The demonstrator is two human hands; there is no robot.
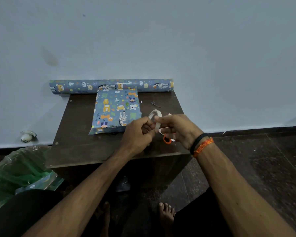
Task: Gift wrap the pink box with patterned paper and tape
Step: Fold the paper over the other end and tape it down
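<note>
Already covered in patterned paper, the box [116,110] lies flat on the dark wooden table [85,147], left of centre. It is a shallow rectangle whose long axis runs from the near edge towards the wall, its far end almost touching the roll of wrapping paper [111,86]. The paper is blue-grey, printed with cartoon animals and leaves; at the near end a loose flap sticks out past the box onto the table. None of the pink shows.

Just right of the box, both hands meet above the table around a roll of clear tape [155,118], a glossy translucent ring held upright. The right hand [177,130] curls its fingers round the ring, while the left hand [138,134] pinches at its near edge with thumb and fingertips; whether a strip is lifted free is too small to tell. A black band and orange threads circle the right wrist.

Beneath the hands, orange-handled scissors [167,139] lie on the table, mostly hidden. The roll of wrapping paper lies crosswise along the back edge against the pale wall, overhanging the table on the left.

On the floor to the left sits a crumpled green plastic bag [19,170], with a scrap of the same printed paper showing inside it.
</note>
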